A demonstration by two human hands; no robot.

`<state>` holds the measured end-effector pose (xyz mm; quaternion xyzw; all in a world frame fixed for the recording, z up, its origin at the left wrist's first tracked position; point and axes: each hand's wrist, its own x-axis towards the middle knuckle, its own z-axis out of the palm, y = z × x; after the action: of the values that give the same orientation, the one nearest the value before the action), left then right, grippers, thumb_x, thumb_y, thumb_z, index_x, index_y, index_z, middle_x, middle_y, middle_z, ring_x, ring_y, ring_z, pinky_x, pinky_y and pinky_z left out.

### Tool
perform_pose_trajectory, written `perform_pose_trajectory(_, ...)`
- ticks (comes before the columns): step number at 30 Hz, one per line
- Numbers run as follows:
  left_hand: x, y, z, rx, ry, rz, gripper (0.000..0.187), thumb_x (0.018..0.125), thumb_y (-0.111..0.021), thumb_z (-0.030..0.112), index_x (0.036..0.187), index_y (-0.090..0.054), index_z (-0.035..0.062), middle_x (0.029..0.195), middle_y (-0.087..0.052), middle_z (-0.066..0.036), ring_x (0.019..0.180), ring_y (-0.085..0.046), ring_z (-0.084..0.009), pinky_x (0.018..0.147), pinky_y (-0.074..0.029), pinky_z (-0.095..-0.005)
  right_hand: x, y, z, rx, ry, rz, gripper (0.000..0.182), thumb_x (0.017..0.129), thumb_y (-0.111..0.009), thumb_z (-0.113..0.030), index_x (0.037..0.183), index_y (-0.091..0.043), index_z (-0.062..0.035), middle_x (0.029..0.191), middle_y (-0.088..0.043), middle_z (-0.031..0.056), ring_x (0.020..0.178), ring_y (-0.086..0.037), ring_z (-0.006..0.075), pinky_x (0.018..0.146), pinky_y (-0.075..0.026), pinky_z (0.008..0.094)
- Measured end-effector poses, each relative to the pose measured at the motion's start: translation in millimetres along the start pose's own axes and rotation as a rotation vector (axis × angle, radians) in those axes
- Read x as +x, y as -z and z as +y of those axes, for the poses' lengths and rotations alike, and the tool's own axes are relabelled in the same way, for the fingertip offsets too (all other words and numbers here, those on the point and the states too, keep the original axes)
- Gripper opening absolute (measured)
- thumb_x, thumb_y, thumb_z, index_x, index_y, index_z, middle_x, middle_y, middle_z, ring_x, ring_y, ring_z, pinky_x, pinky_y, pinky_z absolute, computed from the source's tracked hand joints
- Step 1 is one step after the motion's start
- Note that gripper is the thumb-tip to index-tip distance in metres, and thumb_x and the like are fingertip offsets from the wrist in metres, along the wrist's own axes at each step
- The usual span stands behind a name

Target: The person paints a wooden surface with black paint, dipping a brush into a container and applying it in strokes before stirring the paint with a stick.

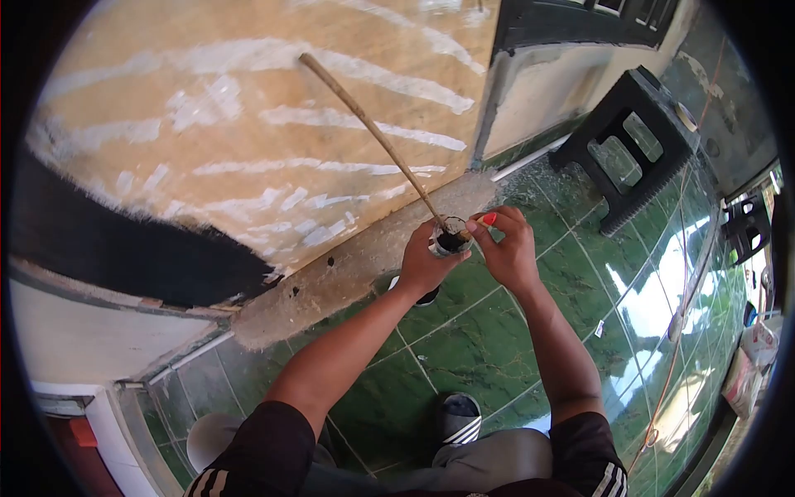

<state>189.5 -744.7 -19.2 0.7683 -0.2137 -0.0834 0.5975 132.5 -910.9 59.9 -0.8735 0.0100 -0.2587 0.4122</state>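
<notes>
My left hand [424,258] is wrapped around a small round cup [440,245] with dark paint-like stuff inside and a smeared rim. A long thin wooden stick [364,120] slants up and left from the cup, in front of the wall panel. My right hand [507,248] pinches a thin tool with a red end [489,219] at the cup's right rim. The tool's other end is hidden by the fingers and cup. Behind the hands stands a tan panel [273,83] with white brushed streaks and a black painted area [124,240] at its lower left.
A black plastic stool [617,149] stands at the right, with a roll of tape [686,116] on it. Green tiles [464,340] cover the floor, where a cord [662,389] runs along the right. A rough concrete sill [315,302] lies below the panel.
</notes>
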Motion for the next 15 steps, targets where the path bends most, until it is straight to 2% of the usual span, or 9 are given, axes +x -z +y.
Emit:
perform_pose_trajectory(2,14.8,-19.9,4.0,0.021,0.004,-0.027,0.071,0.073,-0.091,0.026,0.131,-0.055,0.006,0.119,-0.067,-0.01,0.111,-0.065,-0.0218,0.096,-0.051,-0.0387,3.0,1.1,34.8,0.119,-0.112,0.035,0.02,0.089,-0.077,-0.022,0.097,-0.075,-0.0034,0.089,-0.073,0.0127,0.081,-0.066,0.0277,0.075,-0.051,0.0389)
perform_pose_trajectory(5,36.5,-58.6,-7.8,0.063,0.026,-0.05,0.068,0.074,-0.09,0.026,0.13,-0.056,0.006,0.119,-0.067,-0.01,0.109,-0.067,-0.0225,0.093,-0.053,-0.0382,4.5,10.2,74.6,0.139,-0.29,0.062,0.025,0.094,-0.072,-0.024,0.102,-0.071,-0.0007,0.091,-0.074,0.0145,0.082,-0.069,0.0253,0.075,-0.052,0.0373)
perform_pose_trajectory(8,59.1,-97.1,-19.2,0.092,0.047,-0.127,0.066,0.075,-0.089,0.025,0.128,-0.056,0.0061,0.119,-0.068,-0.012,0.109,-0.068,-0.0241,0.089,-0.055,-0.0382,4.2,28.5,95.8,0.273,-0.517,0.003,0.029,0.098,-0.069,-0.027,0.104,-0.068,0.0014,0.089,-0.074,0.0156,0.078,-0.07,0.0242,0.074,-0.052,0.0353)
perform_pose_trajectory(11,79.6,-139.7,-31.6,0.15,0.029,-0.167,0.062,0.076,-0.087,0.023,0.127,-0.056,0.0066,0.117,-0.069,-0.013,0.109,-0.069,-0.026,0.087,-0.056,-0.0383,-0.9,35.0,138.2,0.206,-0.472,0.08,0.03,0.1,-0.066,-0.031,0.103,-0.067,-0.0005,0.077,-0.069,0.0054,0.07,-0.061,0.0096,0.064,-0.048,0.0294)
perform_pose_trajectory(15,108.5,-183.6,-40.7,0.179,-0.002,-0.22,0.059,0.078,-0.085,0.022,0.127,-0.056,0.0072,0.113,-0.07,-0.015,0.109,-0.069,-0.0279,0.085,-0.057,-0.0381,2.0,45.5,188.0,0.145,-0.49,0.201,0.029,0.1,-0.066,-0.03,0.1,-0.067,-0.0012,0.072,-0.065,0.0037,0.066,-0.058,0.0096,0.06,-0.047,0.0298)
